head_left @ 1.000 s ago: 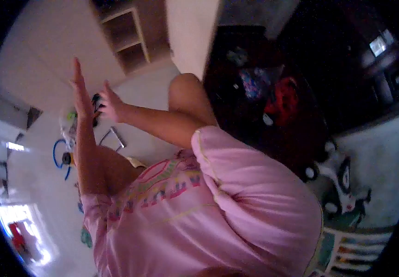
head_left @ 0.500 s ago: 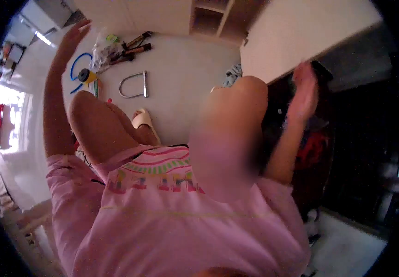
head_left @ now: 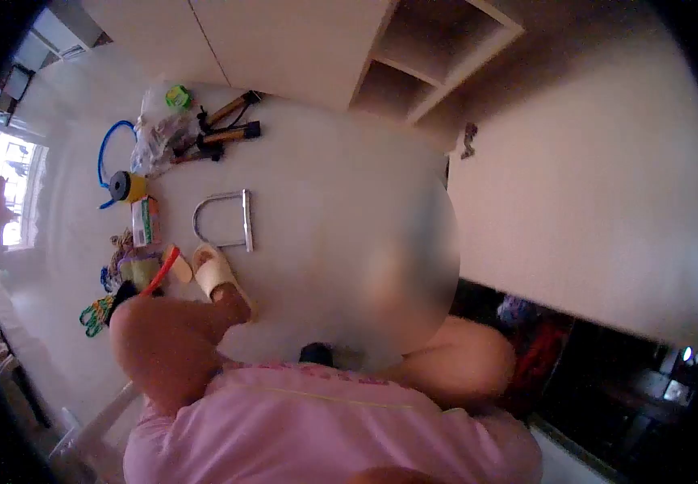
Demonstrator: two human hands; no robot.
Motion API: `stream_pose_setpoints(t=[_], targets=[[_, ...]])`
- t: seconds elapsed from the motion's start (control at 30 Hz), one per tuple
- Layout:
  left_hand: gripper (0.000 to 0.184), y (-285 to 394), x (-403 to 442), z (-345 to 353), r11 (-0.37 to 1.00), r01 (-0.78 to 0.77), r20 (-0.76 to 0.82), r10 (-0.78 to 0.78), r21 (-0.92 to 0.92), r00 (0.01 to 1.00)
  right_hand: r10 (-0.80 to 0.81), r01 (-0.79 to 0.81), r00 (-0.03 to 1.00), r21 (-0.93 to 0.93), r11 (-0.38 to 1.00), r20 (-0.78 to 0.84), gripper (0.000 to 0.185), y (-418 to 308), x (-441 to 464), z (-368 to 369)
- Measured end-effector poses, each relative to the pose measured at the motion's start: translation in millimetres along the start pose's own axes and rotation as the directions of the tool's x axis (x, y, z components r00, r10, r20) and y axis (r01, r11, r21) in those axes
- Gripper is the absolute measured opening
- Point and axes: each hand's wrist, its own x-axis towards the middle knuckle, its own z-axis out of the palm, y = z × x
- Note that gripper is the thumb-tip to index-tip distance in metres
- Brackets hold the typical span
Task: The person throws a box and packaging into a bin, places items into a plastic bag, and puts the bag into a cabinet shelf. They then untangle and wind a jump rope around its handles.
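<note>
Neither my left hand nor my right hand shows in the head view now. On the pale floor before my bent knees lies a U-shaped metal lock (head_left: 246, 222). Left of it are a yellow spool with a black end (head_left: 129, 186), a blue cord (head_left: 102, 155) and a small white, green and orange box (head_left: 146, 221). A clear plastic bag (head_left: 155, 145), a green roll (head_left: 178, 98) and several brown-and-black tools (head_left: 232, 129) lie farther off. A red strap (head_left: 165, 268) and green rope (head_left: 96, 315) are near my left knee.
A cream slipper (head_left: 215, 273) is on my foot. A pale cabinet door (head_left: 583, 185) stands open on the right, with wooden compartments (head_left: 438, 56) behind it. Dark and red items (head_left: 539, 351) lie low at right. A blurred patch covers the floor at centre right.
Both raised hands, spread at either side half a second ago, have left the view. The camera has tilted up, so more floor, cabinet and items by the left knee show.
</note>
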Motion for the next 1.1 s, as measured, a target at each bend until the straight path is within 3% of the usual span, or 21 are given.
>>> stream_pose_setpoints(t=[0.17,0.47,0.63,0.73,0.83,0.87,0.9,0.97,1.0,1.03,1.1], targets=[[0.041,-3.2,2.6,6.2,0.993,0.110,0.059,-0.112,0.038,0.992,0.110,-0.110,0.992,-0.011,0.994,0.066,0.042,7.9,-6.7,-32.3],[0.040,11.8,-52.7,23.9,0.999,0.049,0.094,-0.049,0.005,0.994,0.213,-0.212,0.974,-0.022,0.977,0.076,0.040,35.7,-61.6,-76.0],[0.040,13.4,-68.1,21.3,1.000,-0.020,0.088,0.020,-0.006,0.996,0.274,-0.272,0.962,0.106,0.956,0.002,0.038,43.2,-73.1,-119.6],[0.039,45.6,-56.0,-19.3,0.993,-0.114,0.028,0.115,-0.038,0.993,0.290,-0.259,0.951,0.236,0.937,-0.106,0.037,25.9,-76.8,-160.1],[0.039,111.4,-21.1,-90.1,0.923,-0.234,-0.194,0.180,-0.306,0.964,0.239,-0.127,0.934,0.378,0.917,-0.266,0.037,-20.2,-76.8,-213.4],[0.036,126.5,11.7,-111.9,0.820,-0.345,-0.273,0.240,-0.456,0.932,0.197,-0.052,0.923,0.399,0.916,-0.331,0.036,-43.0,-74.7,-232.5],[0.040,152.7,28.1,-128.1,0.819,-0.572,-0.385,0.519,-0.030,0.763,0.145,0.033,0.903,0.403,0.915,-0.403,0.036,-74.7,-74.3,-252.8],[0.042,207.8,40.7,-139.4,0.783,-0.610,-0.323,0.612,0.120,0.722,0.018,0.197,0.842,0.339,0.920,-0.538,0.036,-136.9,-71.0,-291.0],[0.042,227.6,54.0,-136.4,0.781,-0.582,-0.299,0.624,0.225,0.722,0.091,0.144,0.778,0.318,0.937,-0.622,0.029,-188.6,-69.2,-301.3],[0.042,241.0,71.7,-133.8,0.770,-0.547,-0.277,0.633,0.329,0.723,-0.029,0.226,0.772,0.233,0.946,-0.634,0.029,-224.9,-68.9,-306.0],[0.043,256.6,127.5,-131.4,0.693,-0.500,-0.080,0.622,0.519,0.779,-0.254,0.362,0.762,0.067,0.930,-0.595,0.030,-280.2,-61.4,-304.2]])
